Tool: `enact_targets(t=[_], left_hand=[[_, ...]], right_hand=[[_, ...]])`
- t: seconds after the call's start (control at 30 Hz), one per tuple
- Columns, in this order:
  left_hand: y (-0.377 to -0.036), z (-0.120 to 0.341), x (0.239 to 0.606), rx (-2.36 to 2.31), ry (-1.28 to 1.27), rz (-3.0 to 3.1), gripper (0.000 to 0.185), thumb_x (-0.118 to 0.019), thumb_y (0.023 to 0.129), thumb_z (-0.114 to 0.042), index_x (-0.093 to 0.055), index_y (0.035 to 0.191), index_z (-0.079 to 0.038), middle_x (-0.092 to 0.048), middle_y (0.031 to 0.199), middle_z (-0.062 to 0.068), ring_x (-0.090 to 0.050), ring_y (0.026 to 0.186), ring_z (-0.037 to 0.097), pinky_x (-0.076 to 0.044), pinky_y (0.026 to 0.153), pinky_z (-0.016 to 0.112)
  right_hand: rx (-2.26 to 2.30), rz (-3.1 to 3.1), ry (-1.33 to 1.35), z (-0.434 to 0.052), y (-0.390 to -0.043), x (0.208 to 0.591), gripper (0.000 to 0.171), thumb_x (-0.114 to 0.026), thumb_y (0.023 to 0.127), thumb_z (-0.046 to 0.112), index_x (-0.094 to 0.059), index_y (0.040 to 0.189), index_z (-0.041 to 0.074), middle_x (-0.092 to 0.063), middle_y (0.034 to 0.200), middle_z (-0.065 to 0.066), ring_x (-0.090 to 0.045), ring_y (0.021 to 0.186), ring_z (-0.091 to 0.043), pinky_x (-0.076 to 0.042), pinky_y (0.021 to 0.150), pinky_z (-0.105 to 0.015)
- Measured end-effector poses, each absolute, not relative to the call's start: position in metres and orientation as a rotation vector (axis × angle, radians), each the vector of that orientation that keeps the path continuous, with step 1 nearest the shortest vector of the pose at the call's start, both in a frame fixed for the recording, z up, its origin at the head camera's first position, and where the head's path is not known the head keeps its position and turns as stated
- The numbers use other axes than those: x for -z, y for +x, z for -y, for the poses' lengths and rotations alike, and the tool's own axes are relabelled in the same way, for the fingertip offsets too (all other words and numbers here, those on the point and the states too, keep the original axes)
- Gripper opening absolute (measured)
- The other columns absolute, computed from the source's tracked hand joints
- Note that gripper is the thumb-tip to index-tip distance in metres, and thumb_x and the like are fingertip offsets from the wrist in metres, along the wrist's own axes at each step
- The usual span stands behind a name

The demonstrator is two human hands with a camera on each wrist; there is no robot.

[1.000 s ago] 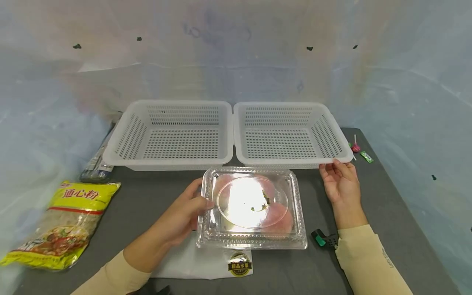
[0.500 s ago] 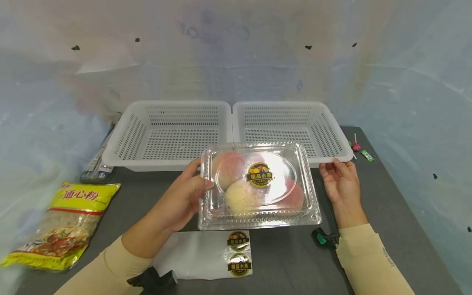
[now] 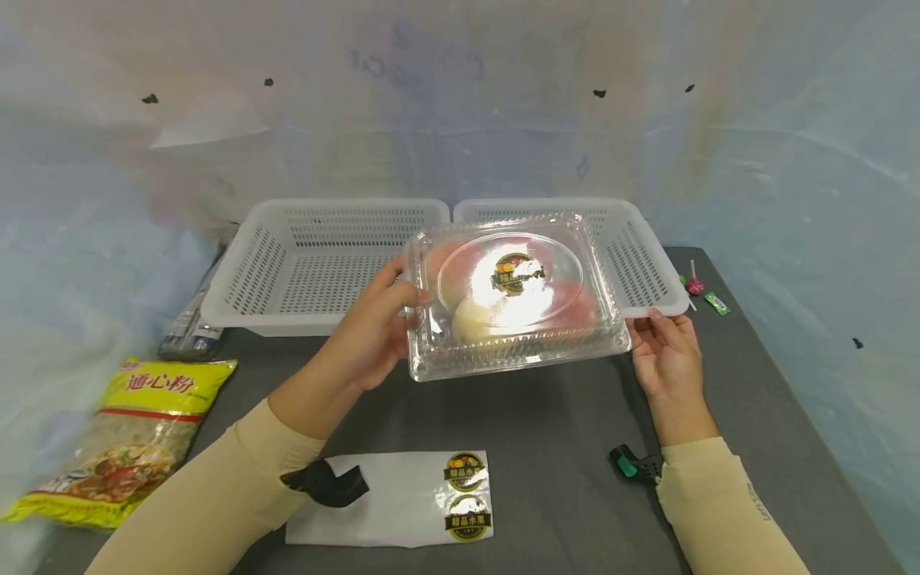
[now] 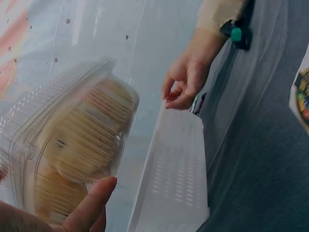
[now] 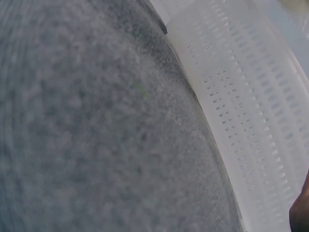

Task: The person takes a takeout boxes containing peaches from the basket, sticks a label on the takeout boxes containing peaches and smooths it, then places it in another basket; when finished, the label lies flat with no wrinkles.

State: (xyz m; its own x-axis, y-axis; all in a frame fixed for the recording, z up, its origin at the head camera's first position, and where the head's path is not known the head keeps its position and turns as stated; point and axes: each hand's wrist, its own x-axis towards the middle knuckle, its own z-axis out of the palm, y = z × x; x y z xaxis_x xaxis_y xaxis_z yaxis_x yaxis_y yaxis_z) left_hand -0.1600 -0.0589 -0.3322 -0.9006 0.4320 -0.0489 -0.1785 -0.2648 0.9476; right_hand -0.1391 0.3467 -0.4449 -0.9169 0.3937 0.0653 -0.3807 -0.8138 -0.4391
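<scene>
My left hand [image 3: 366, 331] grips the left end of a clear plastic clamshell box [image 3: 532, 347], thumb on the lid's edge. Peaches show through the lid, which bears a round black-and-gold label. The box is raised and slightly tilted, overlapping the right white basket [image 3: 650, 263] in the head view. My right hand [image 3: 667, 359] pinches that basket's front right rim, as the left wrist view also shows. In the right wrist view only a bit of that hand [image 5: 300, 212] appears beside the perforated basket wall.
Left of it stands a second white basket [image 3: 240, 279]. A sheet with two round labels [image 3: 402, 503] lies in front on the grey table. A yellow pasta bag [image 3: 136, 439] and a silvery pack [image 3: 188, 331] lie left; a lollipop [image 3: 693, 285] and green-wrapped candy [image 3: 716, 303] lie right.
My left hand has carried the box of peaches up and away from me, from in front of the baskets to over the right one. The right hand has stayed at the basket rim.
</scene>
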Motion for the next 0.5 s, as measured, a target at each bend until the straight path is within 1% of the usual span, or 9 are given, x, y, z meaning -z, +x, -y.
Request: enact_targets(t=[0.1, 0.27, 0.4, 0.5], left_hand=[[-0.167, 0.053, 0.331, -2.233, 0.294, -1.597, 0.064, -0.060, 0.095, -0.017, -0.040, 0.156, -0.019, -0.052, 0.137, 0.019, -0.063, 0.111, 0.038, -0.061, 0.080, 0.051], [-0.179, 0.045, 0.328, -2.250, 0.278, -1.578, 0.068, -0.062, 0.095, -0.018, -0.038, 0.159, -0.021, -0.051, 0.138, 0.018, -0.063, 0.112, 0.038, -0.061, 0.078, 0.052], [-0.190, 0.037, 0.325, -2.248, 0.288, -1.568, 0.067, -0.061, 0.095, -0.017, -0.038, 0.157, -0.018, -0.049, 0.137, 0.019, -0.063, 0.109, 0.035, -0.061, 0.071, 0.048], [-0.198, 0.030, 0.322, -2.244, 0.271, -1.563, 0.064, -0.061, 0.094, -0.016, -0.039, 0.154, -0.017, -0.048, 0.137, 0.020, -0.063, 0.105, 0.034, -0.061, 0.069, 0.046]], right_hand=[[-2.648, 0.653, -0.036, -0.347, -0.139, 0.445, 0.042, -0.054, 0.107, -0.015, -0.039, 0.145, -0.007, -0.055, 0.136, -0.024, -0.068, 0.104, -0.032, -0.063, 0.087, -0.045], [-2.655, 0.681, -0.031, -0.348, -0.139, 0.445, 0.042, -0.056, 0.107, -0.013, -0.038, 0.145, -0.006, -0.052, 0.141, -0.024, -0.067, 0.106, -0.032, -0.064, 0.085, -0.044], [-2.636, 0.695, -0.047, -0.347, -0.139, 0.446, 0.041, -0.056, 0.107, -0.013, -0.037, 0.143, -0.006, -0.049, 0.141, -0.025, -0.066, 0.101, -0.031, -0.064, 0.080, -0.041], [-2.609, 0.702, -0.060, -0.346, -0.139, 0.446, 0.044, -0.056, 0.107, -0.015, -0.035, 0.144, -0.006, -0.048, 0.140, -0.025, -0.066, 0.096, -0.030, -0.064, 0.077, -0.040]])
